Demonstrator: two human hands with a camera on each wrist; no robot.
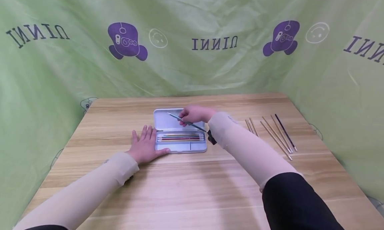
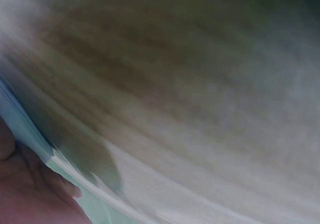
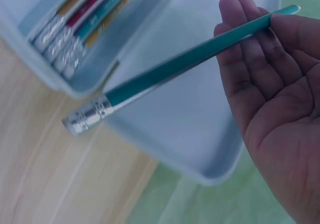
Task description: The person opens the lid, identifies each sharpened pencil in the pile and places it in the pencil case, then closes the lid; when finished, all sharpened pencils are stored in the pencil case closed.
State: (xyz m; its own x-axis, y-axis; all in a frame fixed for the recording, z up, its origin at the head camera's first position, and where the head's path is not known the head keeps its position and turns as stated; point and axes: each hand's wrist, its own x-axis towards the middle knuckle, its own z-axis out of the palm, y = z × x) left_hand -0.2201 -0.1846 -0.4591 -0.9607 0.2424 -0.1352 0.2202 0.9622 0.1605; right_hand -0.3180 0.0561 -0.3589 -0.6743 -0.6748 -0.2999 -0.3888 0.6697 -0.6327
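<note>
A green pencil [image 3: 170,66] with a silver ferrule and white eraser is pinched between the thumb and fingers of my right hand [image 1: 193,114]. It hangs tilted over the raised lid of a pale blue pencil case [image 1: 198,146], its eraser end toward the right. Several pencils [image 1: 180,137], among them yellow, red and green ones, lie side by side in the case's long back compartment. My left hand [image 1: 146,146] rests with fingers spread at the case's left edge, thumb along the front corner. Part of that hand shows in the left wrist view beside the case wall.
Several wood-coloured pencils [image 1: 274,136] and one dark pencil [image 1: 285,132] lie on the wooden table [image 1: 180,190] to the right. The case's front part has a divider [image 1: 190,145] between two compartments. A green printed curtain [image 1: 192,70] hangs behind the table and along both sides.
</note>
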